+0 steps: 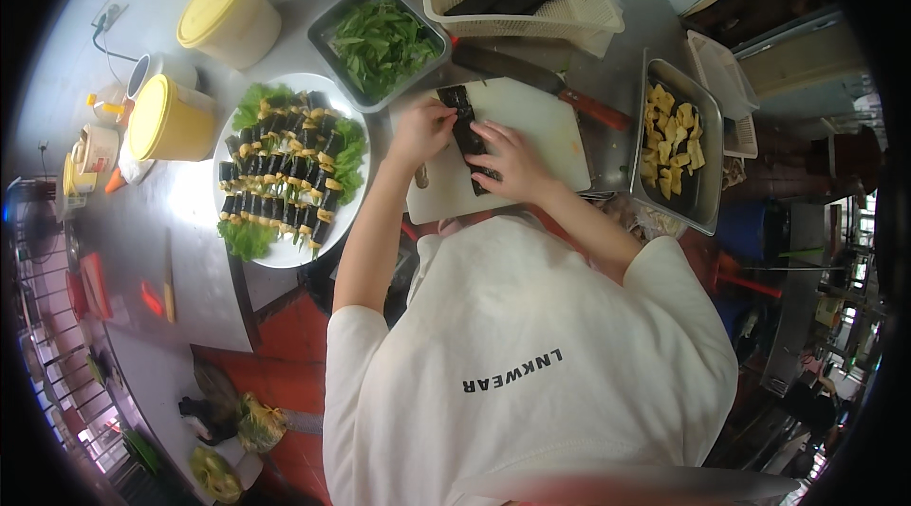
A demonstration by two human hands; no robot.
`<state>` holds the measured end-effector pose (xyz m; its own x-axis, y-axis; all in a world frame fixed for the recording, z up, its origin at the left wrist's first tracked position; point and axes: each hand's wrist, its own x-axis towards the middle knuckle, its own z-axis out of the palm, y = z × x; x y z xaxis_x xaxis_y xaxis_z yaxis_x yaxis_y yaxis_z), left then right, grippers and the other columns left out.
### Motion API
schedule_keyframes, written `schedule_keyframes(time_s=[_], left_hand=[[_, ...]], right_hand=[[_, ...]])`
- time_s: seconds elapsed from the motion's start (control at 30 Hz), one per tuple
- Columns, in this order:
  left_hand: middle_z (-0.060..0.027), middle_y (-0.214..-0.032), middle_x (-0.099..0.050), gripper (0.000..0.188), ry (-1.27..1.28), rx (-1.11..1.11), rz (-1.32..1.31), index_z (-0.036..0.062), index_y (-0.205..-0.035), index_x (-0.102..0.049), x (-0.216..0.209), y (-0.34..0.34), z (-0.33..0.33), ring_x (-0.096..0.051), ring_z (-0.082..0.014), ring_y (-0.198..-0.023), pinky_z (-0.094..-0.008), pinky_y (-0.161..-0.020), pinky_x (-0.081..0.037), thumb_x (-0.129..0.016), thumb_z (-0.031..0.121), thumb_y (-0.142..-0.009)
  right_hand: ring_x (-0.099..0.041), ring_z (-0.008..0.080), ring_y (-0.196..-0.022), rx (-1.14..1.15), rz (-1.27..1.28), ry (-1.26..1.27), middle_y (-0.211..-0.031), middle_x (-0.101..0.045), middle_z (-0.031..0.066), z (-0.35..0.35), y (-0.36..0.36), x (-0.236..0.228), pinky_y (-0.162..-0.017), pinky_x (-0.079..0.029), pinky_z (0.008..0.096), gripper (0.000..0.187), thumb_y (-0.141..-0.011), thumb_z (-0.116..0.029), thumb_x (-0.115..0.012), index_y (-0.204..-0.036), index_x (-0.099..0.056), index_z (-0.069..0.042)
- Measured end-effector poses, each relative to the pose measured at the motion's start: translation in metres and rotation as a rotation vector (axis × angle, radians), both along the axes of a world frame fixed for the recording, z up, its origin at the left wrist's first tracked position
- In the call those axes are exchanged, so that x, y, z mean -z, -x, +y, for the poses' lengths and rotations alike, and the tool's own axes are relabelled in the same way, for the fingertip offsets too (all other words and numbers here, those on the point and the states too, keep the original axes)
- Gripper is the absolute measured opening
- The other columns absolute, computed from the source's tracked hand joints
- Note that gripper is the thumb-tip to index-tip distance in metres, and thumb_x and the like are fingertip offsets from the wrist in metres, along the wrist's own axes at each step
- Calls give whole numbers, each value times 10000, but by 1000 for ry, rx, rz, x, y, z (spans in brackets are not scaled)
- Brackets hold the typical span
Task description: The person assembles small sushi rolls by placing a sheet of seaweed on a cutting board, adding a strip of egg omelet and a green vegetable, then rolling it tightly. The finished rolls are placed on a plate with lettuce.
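A white cutting board (560, 141) lies in front of me with a dark strip of seaweed (459, 108) across it. My left hand (424, 131) pinches the strip's left edge near its far end, thumb and fingertips together. Spread fingers of my right hand (512, 160) rest on the strip's right side, lower down. A small brownish piece (421, 176) sits at the board's left edge, too small to name. Beyond the board, a large knife (593, 110) with a reddish-brown handle lies slantwise. Whatever is under my fingers is hidden.
Left of the board, a white plate (353, 198) carries rows of seaweed-wrapped rolls on lettuce. A metal tray of green leaves (380, 36) and a cream basket (598, 22) with dark seaweed sheets stand behind. Rightward is a metal tray of yellow pieces (671, 141). Yellow-lidded tubs (171, 122) stand far left.
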<state>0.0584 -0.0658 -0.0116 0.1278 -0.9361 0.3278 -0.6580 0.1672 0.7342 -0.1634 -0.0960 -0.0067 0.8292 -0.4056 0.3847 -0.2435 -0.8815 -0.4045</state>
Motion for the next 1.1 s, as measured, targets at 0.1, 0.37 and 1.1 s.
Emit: schedule_keyframes(time_s=[0.1,0.37,1.1], left_hand=[[-126,-888,-654,169,-21,-16,26,27,-891,-726,-3,1,1,-631,-311,-794,-366,-710,-513,-715,104,-742],[-88,-868,-605,94,161,-82,-321,54,-846,-698,-3,4,-11,-565,-276,-842,-391,-745,-444,-677,75,-756],[-100,-918,-615,264,221,-63,-471,45,-972,-659,-4,3,-36,-566,-302,-841,-403,-766,-469,-609,32,-713]], right_hand=[[-430,242,-1286,-13,32,-44,-1336,-516,68,12,9,0,-1054,-313,465,231,-800,-233,-673,-1003,-688,-125],[-619,222,-1039,-32,-67,-168,-1077,-671,72,26,16,0,-943,-421,393,182,-771,-190,-693,-925,-684,-92],[-654,200,-895,28,-123,-221,-965,-700,42,25,13,0,-818,-457,355,61,-784,-152,-659,-800,-684,-98]])
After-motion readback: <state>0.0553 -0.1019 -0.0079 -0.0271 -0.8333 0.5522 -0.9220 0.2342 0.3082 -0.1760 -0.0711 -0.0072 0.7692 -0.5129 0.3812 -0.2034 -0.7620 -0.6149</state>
